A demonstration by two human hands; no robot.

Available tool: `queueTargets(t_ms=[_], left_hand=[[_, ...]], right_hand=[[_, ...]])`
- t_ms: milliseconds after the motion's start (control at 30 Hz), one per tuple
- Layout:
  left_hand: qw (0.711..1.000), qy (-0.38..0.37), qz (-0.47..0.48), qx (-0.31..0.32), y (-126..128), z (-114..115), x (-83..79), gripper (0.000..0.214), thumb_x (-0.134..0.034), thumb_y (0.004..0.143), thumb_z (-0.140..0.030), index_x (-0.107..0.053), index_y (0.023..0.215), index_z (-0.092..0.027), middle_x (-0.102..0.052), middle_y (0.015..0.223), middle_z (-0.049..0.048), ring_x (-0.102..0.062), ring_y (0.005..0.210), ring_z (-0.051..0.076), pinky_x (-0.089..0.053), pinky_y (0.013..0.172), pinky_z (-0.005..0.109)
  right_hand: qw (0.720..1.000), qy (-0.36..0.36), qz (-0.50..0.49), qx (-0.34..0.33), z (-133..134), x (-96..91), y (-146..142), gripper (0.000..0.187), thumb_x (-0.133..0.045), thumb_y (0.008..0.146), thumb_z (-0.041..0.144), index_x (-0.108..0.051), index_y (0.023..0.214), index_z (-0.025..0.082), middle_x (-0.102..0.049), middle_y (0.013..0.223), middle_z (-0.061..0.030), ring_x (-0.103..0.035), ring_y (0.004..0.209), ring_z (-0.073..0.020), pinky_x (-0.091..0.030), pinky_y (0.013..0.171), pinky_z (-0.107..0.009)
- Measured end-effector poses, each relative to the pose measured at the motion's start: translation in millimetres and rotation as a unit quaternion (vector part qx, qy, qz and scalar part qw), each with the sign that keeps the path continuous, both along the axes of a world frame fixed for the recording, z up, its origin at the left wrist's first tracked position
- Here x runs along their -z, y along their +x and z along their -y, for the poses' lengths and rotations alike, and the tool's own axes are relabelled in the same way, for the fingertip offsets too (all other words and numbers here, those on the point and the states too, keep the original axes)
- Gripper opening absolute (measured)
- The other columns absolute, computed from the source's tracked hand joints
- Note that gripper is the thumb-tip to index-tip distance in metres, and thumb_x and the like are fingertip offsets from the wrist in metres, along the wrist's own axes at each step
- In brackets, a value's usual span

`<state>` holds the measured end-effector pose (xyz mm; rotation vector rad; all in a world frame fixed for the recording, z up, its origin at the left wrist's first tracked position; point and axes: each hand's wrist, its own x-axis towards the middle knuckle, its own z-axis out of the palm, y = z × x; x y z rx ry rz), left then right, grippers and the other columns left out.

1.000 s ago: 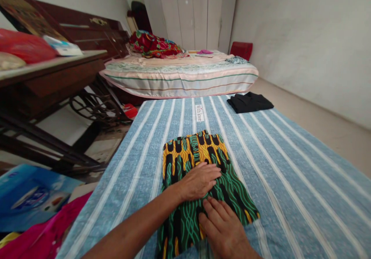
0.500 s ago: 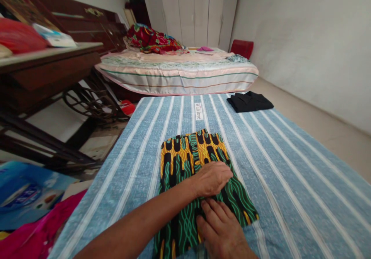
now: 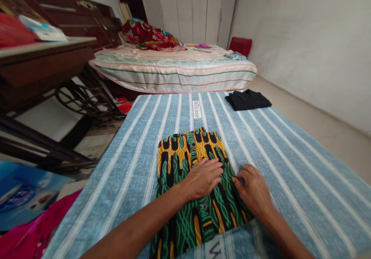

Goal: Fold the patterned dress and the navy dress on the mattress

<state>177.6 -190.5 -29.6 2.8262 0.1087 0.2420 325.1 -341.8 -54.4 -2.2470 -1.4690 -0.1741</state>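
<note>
Patterned garment (image 3: 189, 216), green, black and yellow, lies front up on the blue striped sheet (image 3: 130, 166), in the near middle of my view; its placket runs lengthwise, with a button (image 3: 205, 206) showing near the lower end.

I have the left hand (image 3: 204, 178) palm down across the middle of the garment; its grip is spread flat, fingers straight, pressed to the fabric and closed on nothing; the right hand (image 3: 252, 187) is at the garment's right edge, its grip half curled, thumb tip at the border; from here I cannot tell whether it has cloth pinched.

Beyond the garment I see a printed "With love" label (image 3: 197, 109) on the sheet; to its right, a folded black cloth (image 3: 247, 100) rests near the far corner; past that end stands a bed (image 3: 174, 73) bearing a red floral bundle (image 3: 150, 36); a blue box (image 3: 23, 197) and pink cloth (image 3: 43, 228) sit at lower left.
</note>
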Motion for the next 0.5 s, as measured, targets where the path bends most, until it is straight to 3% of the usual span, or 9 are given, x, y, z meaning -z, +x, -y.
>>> queueTargets(t_ms=[233, 367, 500], left_hand=[[1.0, 0.005, -0.005, -0.002, -1, 1, 6.7, 0.026, -0.043, 0.09, -0.03, -0.054, 0.112, -0.022, -0.054, 0.131, 0.0045, -0.039, 0.128, 0.02, -0.027, 0.105, 0.042], [1.0, 0.014, -0.008, -0.009, -2, 3, 6.9, 0.025, -0.044, 0.09, -0.03, -0.054, 0.111, -0.022, -0.053, 0.131, 0.0033, -0.039, 0.127, 0.02, -0.027, 0.105, 0.042], [1.0, 0.02, -0.015, -0.002, -1, 5, 2.7, 0.026, -0.042, 0.091, -0.03, -0.053, 0.112, -0.021, -0.053, 0.131, 0.0042, -0.041, 0.126, 0.021, -0.028, 0.104, 0.042]], right_hand=[[0.999, 0.04, -0.001, -0.002, 4, 9.2, 0, 0.019, -0.049, 0.082, 0.024, -0.061, 0.067, 0.018, -0.063, 0.103, -0.0139, -0.051, 0.109, -0.028, -0.041, 0.095, -0.046], [0.997, 0.048, 0.058, 0.007, 7, 8.6, -3, 0.014, -0.05, 0.083, 0.023, -0.062, 0.079, 0.017, -0.062, 0.104, -0.0142, -0.049, 0.113, -0.0305, -0.042, 0.092, -0.049], [0.986, 0.125, 0.077, -0.074, 9, 4.4, -13, 0.018, -0.047, 0.087, 0.02, -0.06, 0.098, 0.015, -0.062, 0.11, -0.0134, -0.05, 0.115, -0.0264, -0.043, 0.093, -0.045]])
